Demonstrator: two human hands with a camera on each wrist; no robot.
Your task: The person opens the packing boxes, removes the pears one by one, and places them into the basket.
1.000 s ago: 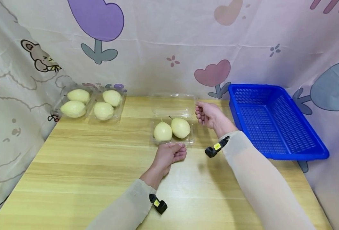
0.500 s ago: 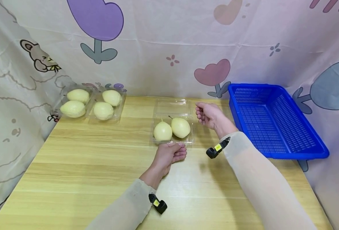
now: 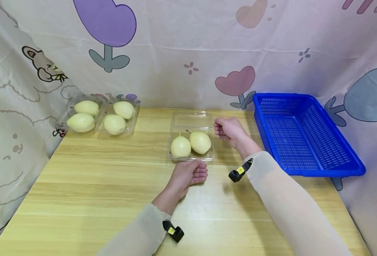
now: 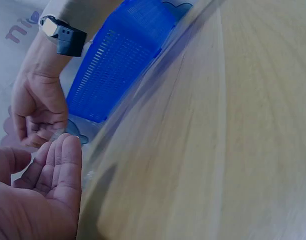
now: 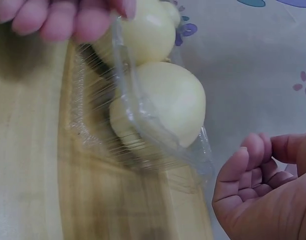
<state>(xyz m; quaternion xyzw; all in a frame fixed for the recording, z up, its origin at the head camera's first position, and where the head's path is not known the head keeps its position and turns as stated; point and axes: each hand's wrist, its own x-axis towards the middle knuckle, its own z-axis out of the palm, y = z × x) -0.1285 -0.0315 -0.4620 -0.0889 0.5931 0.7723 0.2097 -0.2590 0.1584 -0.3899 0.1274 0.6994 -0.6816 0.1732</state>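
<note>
An opened clear plastic clamshell box [image 3: 172,158] holds two pale yellow pears, a left pear [image 3: 180,147] and a right pear [image 3: 200,143]. Its see-through lid [image 3: 191,120] leans back toward the curtain. My left hand [image 3: 188,176] pinches the front rim with thumb and index finger. Beside the lid's right edge is my right hand [image 3: 229,131], fingers curled and thumb against the index finger. Nothing shows in that hand [image 5: 265,187] in the right wrist view, where a gap separates it from the plastic.
Two more clear boxes of pears, a far-left box [image 3: 67,121] and a nearer box [image 3: 129,128], stand at the table's back left. A blue perforated basket [image 3: 303,142] occupies the right side. Behind the wooden table [image 3: 95,199] hangs a printed curtain [image 3: 175,42].
The lid was tilted up by the right hand at first, then dropped back. The right hand has come slightly left and down. The left hand stays at the front rim.
</note>
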